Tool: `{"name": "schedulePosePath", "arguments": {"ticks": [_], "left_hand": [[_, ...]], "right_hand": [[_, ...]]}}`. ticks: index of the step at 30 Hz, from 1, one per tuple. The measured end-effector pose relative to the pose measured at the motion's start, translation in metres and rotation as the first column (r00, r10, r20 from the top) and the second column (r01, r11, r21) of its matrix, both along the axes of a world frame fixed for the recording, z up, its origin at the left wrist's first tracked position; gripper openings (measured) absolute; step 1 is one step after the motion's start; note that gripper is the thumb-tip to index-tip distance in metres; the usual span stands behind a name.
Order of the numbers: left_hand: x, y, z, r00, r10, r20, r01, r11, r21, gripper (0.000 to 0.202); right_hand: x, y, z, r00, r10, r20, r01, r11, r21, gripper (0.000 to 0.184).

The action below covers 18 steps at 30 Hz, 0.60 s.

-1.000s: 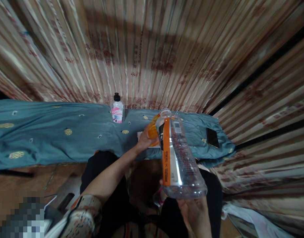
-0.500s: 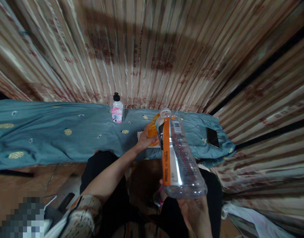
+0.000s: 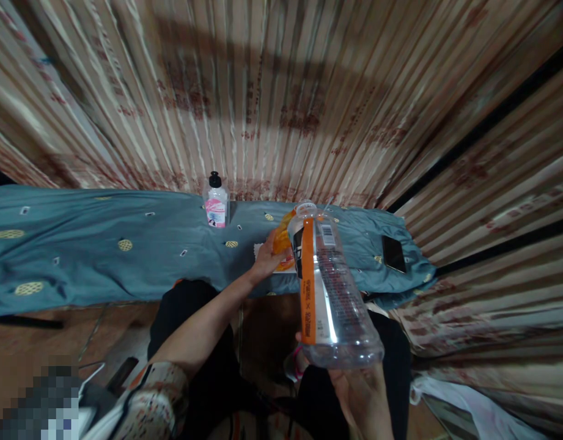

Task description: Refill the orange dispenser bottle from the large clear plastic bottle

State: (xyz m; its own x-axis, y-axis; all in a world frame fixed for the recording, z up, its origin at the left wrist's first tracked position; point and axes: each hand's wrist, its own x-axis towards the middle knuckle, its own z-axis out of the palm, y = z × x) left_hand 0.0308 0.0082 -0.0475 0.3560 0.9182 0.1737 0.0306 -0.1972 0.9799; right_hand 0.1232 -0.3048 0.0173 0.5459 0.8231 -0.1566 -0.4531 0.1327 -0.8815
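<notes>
My right hand (image 3: 354, 391) grips the lower end of a large clear plastic bottle (image 3: 338, 293) from below. The bottle leans away from me, its uncapped-looking neck at the far end. It has an orange and silver label and looks empty. Beyond its left side, my left hand (image 3: 268, 256) is closed around an orange-yellow translucent thing (image 3: 282, 241), which the bottle partly hides, so its kind is unclear. Under that hand shows the scalloped edge of a flat white piece. To the left, a pump-top bottle (image 3: 216, 208) with a black cap and pink label stands upright.
A narrow bench or table under a teal cloth (image 3: 93, 244) with pineapple prints runs across the view. A dark phone (image 3: 393, 253) lies at its right end. Pleated curtains (image 3: 263, 91) hang behind and on the right. A white plastic bag (image 3: 464, 403) is at the lower right.
</notes>
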Motion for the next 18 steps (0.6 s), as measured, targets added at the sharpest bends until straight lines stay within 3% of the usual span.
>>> {"name": "schedulePosePath", "arguments": {"ticks": [2,6,12,18], "left_hand": [[0.000,0.001,-0.001,1.000,0.003,0.011,-0.003,1.000,-0.024,0.056],[-0.001,0.001,0.001,1.000,0.002,0.023,0.000,0.999,-0.051,0.068],[-0.006,0.002,0.002,0.997,-0.042,0.064,0.046,0.998,-0.052,0.071],[-0.003,0.008,-0.012,0.994,-0.046,0.102,0.052,0.997,-0.060,0.068]], "right_hand": [[-0.009,0.004,0.010,0.996,-0.085,-0.034,0.084,0.996,-0.029,0.077],[-0.020,0.009,0.023,0.993,-0.108,-0.045,0.107,0.994,-0.035,0.083],[-0.017,0.007,0.026,0.993,-0.114,-0.041,0.112,0.993,-0.049,0.089],[-0.014,0.005,0.024,0.994,-0.106,-0.036,0.105,0.993,-0.047,0.100]]}}
